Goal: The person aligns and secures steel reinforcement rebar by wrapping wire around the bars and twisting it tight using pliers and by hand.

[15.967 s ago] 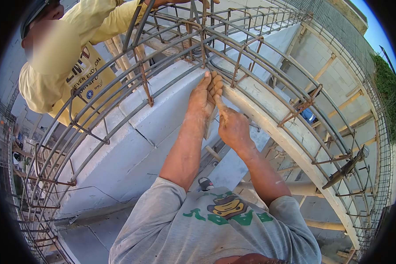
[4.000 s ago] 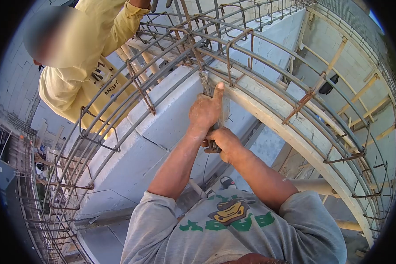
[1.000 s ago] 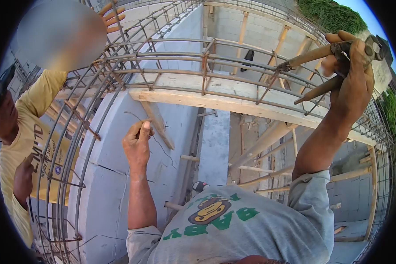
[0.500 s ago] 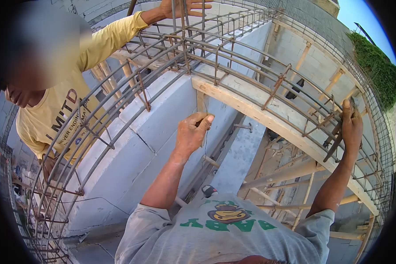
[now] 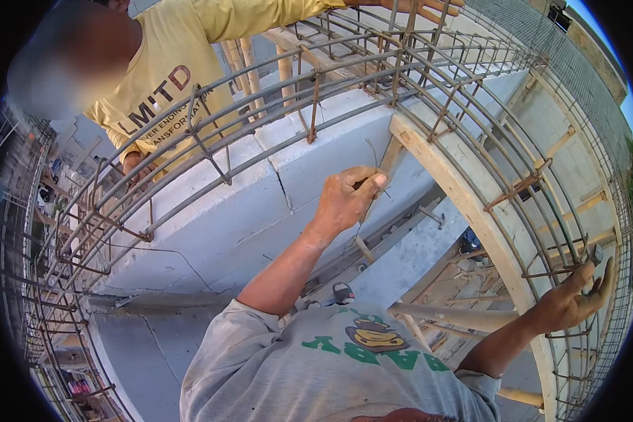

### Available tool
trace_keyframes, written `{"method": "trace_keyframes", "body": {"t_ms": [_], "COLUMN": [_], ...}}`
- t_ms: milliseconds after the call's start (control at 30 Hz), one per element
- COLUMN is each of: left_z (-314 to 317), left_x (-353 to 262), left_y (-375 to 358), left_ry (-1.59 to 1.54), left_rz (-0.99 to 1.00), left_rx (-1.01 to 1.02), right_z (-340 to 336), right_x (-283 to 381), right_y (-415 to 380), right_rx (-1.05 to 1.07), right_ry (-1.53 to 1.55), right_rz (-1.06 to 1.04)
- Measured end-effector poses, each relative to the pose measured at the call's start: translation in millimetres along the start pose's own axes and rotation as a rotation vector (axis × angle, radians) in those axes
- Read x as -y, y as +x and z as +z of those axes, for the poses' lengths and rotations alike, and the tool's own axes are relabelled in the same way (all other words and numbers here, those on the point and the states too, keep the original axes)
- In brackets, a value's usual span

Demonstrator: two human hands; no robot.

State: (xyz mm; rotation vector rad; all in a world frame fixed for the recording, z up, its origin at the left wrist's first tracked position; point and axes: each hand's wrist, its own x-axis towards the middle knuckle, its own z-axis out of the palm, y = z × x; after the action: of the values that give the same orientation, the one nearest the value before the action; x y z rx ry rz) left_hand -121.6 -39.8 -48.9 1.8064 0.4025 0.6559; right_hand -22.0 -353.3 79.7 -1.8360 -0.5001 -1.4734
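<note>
My left hand (image 5: 350, 198) is in the middle of the view, pinching thin tie wires (image 5: 374, 156) between thumb and fingers. The wire ends stick out above and below the fist. My right hand (image 5: 575, 301) is at the right, beside the rebar cage (image 5: 520, 188) over the wooden formwork board (image 5: 464, 193). By its thumb shows the grey metal head of what look like pincers (image 5: 597, 254); the fingers curl partly around them, and the handles are mostly hidden.
A co-worker in a yellow shirt (image 5: 179, 84) stands behind the cage at upper left, one hand (image 5: 422, 8) at upright bars. A light block wall (image 5: 218, 183) runs under the rebar. Below are a plank (image 5: 408, 246), a hammer (image 5: 431, 215) and bamboo props (image 5: 457, 315).
The view has swung to the left, so everything sits further right. My right hand has turned, with its fingers pointing up and the tool handles now hidden. My left hand keeps the wires.
</note>
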Motion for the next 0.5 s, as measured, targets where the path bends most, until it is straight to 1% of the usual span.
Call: {"method": "trace_keyframes", "body": {"t_ms": [33,100,167,233,300,333,367,400,433,467,500], "left_z": [0,3,5,3,-1,-7,-16,-22,-24,-28,-35], "left_x": [-3,-9,-16,-20,-15,-14,-13,-11,-10,-8,-8], "left_y": [0,0,2,-2,-5,-9,-14,-22,-28,-34,-43], "left_ry": [-0.044,-0.125,-0.198,-0.251,-0.365,-0.308,-0.244,-0.103,0.041,0.189,0.242], "left_rz": [-0.020,0.005,0.029,0.042,0.041,0.074,0.096,0.186,0.265,0.349,0.362], "left_rx": [-0.008,-0.009,-0.003,-0.012,-0.063,-0.104,-0.151,-0.282,-0.384,-0.462,-0.563], "right_z": [10,34,66,102,121,127,131,134,140,143,147], "right_x": [16,51,79,93,103,113,121,126,133,143,153], "right_y": [-13,-45,-74,-112,-136,-146,-154,-162,-168,-175,-183], "right_rx": [0.001,0.277,0.690,0.938,1.066,1.166,1.177,1.195,1.194,1.227,1.248], "right_ry": [0.413,0.637,0.673,0.715,0.945,1.077,1.092,1.091,1.105,1.188,1.261], "right_rz": [0.023,-0.120,-0.062,0.055,0.268,0.367,0.404,0.451,0.443,0.433,0.428]}}
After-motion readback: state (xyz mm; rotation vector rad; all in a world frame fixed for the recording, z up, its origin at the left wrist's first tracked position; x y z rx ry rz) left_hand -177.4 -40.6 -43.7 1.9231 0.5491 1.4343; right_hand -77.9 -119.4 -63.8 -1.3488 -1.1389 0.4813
